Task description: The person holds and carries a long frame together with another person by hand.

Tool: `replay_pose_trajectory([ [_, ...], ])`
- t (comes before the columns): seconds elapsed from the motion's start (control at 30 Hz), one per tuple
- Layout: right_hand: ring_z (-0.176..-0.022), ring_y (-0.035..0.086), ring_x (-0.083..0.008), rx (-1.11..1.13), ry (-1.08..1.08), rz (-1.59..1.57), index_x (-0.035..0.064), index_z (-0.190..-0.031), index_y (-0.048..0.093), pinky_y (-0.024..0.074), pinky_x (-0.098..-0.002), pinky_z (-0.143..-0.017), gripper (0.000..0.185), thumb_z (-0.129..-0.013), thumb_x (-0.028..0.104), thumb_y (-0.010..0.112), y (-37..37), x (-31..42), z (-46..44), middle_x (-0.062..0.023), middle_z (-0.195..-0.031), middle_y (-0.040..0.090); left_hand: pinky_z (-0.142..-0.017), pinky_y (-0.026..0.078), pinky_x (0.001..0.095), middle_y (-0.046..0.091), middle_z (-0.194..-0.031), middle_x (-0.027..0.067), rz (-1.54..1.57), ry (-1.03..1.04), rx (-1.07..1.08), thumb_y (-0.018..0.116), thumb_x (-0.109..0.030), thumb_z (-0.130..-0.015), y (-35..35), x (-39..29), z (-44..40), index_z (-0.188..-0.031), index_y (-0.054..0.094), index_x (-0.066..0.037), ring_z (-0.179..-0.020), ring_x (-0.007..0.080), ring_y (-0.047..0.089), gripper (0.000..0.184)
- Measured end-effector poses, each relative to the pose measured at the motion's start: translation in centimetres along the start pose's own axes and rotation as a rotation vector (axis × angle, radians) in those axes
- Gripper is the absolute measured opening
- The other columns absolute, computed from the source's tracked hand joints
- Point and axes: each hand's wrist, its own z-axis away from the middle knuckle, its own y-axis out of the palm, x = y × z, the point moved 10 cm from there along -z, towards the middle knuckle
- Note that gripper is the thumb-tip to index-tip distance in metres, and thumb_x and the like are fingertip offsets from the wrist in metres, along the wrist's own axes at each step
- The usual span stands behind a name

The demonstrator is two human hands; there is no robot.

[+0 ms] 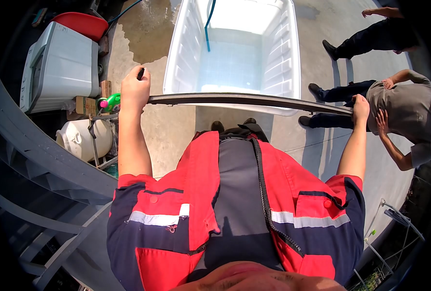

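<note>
A long, narrow dark strip [244,100] runs nearly level across my front, its material unclear. My left hand [135,89] is closed around its left end, and a short black piece pokes out above the fist. At the other end my right hand [360,109] grips the strip with fingers wrapped round it. Both arms are stretched forward and wide apart. Beyond the strip stands a large white plastic tub [178,58] holding shallow clear water. The strip passes in front of its near rim, and I cannot tell whether they touch. A blue hose [207,34] hangs into the tub.
Two people stand to the right, one in a grey shirt [409,102]. On the left are a white washing machine [65,63], a red basin [82,24], a green bottle [111,103] and a white barrel [84,139]. Grey metal stairs [50,140] rise at lower left.
</note>
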Motion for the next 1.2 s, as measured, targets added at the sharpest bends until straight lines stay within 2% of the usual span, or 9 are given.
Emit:
replay_pose_trajectory([
  [0.53, -0.071, 0.057, -0.0154, -0.003, -0.048, 0.029, -0.0005, -0.081, 0.068, 0.0439, -0.0291, -0.069, 0.031, -0.087, 0.024, 0.05, -0.3, 0.7, 0.6, -0.0065, -0.073, 0.063, -0.08, 0.05, 0.0416, 0.067, -0.096, 0.0224, 0.028, -0.01, 0.006, 0.056, -0.024, -0.092, 0.1, 0.7, 0.2, -0.106, 0.065, -0.001, -0.087, 0.038, 0.064, 0.029],
  [0.83, -0.068, 0.054, -0.0144, -0.014, 0.025, -0.002, -0.0001, -0.078, 0.066, 0.0421, -0.0285, -0.066, 0.031, -0.087, 0.025, 0.05, -0.1, -0.3, 0.4, -0.006, -0.071, 0.061, -0.078, 0.051, 0.0395, 0.068, -0.092, 0.0207, 0.098, 0.057, -0.063, 0.057, -0.023, -0.092, -0.1, 1.2, 0.1, -0.104, 0.066, -0.001, -0.083, 0.0354, 0.065, 0.027],
  [1.2, -0.066, 0.052, -0.0131, 0.001, 0.024, 0.015, 0.0004, -0.079, 0.068, 0.0408, -0.028, -0.063, 0.03, -0.087, 0.024, 0.051, 0.0, 0.2, 0.4, -0.0035, -0.07, 0.061, -0.079, 0.05, 0.0391, 0.068, -0.095, 0.0214, 0.031, 0.019, -0.004, 0.057, -0.022, -0.092, -0.2, 0.5, 0.1, -0.105, 0.066, -0.001, -0.086, 0.0356, 0.065, 0.027],
])
